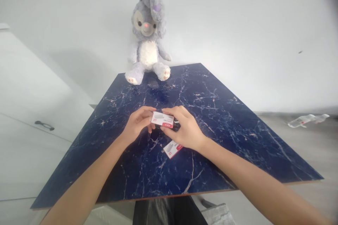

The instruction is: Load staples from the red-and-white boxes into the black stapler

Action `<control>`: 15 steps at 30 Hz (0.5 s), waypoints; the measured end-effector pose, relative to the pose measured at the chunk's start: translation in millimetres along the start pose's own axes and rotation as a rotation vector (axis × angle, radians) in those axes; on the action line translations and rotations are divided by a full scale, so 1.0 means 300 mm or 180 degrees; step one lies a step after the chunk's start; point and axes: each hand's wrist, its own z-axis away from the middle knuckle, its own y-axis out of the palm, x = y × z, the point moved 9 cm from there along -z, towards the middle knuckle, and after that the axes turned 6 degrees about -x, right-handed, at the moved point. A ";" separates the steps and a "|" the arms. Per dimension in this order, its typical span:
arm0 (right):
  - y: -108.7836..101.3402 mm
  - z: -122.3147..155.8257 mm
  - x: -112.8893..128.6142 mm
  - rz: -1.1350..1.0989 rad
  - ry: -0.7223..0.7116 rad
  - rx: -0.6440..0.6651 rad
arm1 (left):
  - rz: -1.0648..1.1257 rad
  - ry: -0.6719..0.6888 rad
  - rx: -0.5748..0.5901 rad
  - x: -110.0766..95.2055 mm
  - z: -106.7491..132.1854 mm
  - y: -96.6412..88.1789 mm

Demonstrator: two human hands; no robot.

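Between my hands, above the table, is a small white-and-red staple box [162, 120] with a grey staple strip pictured on it. My left hand [137, 123] is closed at its left end, with fingertips along the edge. My right hand [187, 128] pinches its right end, thumb below and fingers above. Something dark shows just under the box, too unclear to name. A second white-and-red box [171, 148] lies on the tabletop below my right hand, which partly covers it.
The blue marbled table [148, 179] reaches to the wall. A grey plush rabbit [148, 38] sits at its far edge. A white cabinet with a dark handle [44, 125] stands at the left. Clear plastic packaging [302, 121] lies on the right, beyond the table.
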 end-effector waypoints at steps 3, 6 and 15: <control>0.014 0.005 0.000 -0.0050 0.0080 0.0100 | -0.0020 0.0253 -0.0138 -0.033 0.008 0.018; 0.018 0.008 -0.006 -0.0133 0.0191 0.0092 | -0.0457 0.0363 -0.0281 -0.046 0.022 0.042; 0.016 0.008 -0.101 -0.1187 0.1198 0.0115 | -0.0961 0.0461 -0.0745 -0.064 0.036 0.031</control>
